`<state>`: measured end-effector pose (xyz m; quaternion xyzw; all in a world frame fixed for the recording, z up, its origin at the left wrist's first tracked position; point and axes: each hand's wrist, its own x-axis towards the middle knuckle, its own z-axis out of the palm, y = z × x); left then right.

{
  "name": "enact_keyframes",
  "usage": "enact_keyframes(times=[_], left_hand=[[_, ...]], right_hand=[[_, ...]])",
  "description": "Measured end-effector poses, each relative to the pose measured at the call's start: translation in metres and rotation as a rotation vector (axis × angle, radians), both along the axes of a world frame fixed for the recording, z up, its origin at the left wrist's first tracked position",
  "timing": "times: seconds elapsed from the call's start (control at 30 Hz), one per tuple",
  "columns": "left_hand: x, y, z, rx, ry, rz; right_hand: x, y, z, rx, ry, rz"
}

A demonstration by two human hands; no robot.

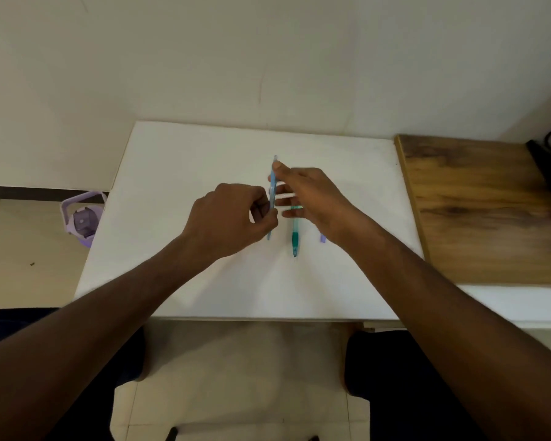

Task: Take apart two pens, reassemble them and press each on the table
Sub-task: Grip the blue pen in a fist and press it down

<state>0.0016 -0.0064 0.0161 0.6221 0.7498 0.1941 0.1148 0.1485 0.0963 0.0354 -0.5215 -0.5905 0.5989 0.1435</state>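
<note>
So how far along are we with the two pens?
Nothing looks finished yet. In hand: the blue pen, pinched by the left hand low on the barrel and by the right hand near its top. The green pen lies whole on the white table, untouched. A small purple piece shows beside the right wrist; I can't identify it.

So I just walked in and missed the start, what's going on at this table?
A person holds a light blue pen above the white table with both hands: the left hand grips its lower half, the right hand pinches its upper end. A green pen lies on the table, partly under the right hand.
</note>
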Motion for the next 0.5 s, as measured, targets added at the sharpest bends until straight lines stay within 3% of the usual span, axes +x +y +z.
enact_keyframes(times=[0.1, 0.23, 0.37, 0.5], left_hand=[[0.000, -0.004, 0.007, 0.115, 0.089, -0.038], [-0.001, -0.004, 0.012, 0.165, -0.272, 0.004], [-0.005, -0.008, 0.017, 0.089, -0.605, -0.031], [-0.004, -0.020, 0.019, 0.067, -0.718, -0.084]], right_hand=[[-0.012, -0.007, 0.005, 0.013, 0.249, -0.050], [-0.020, -0.011, 0.019, -0.086, 0.563, -0.227], [-0.018, -0.012, 0.036, -0.192, 0.828, -0.299], [-0.017, -0.020, 0.047, -0.300, 0.898, -0.215]])
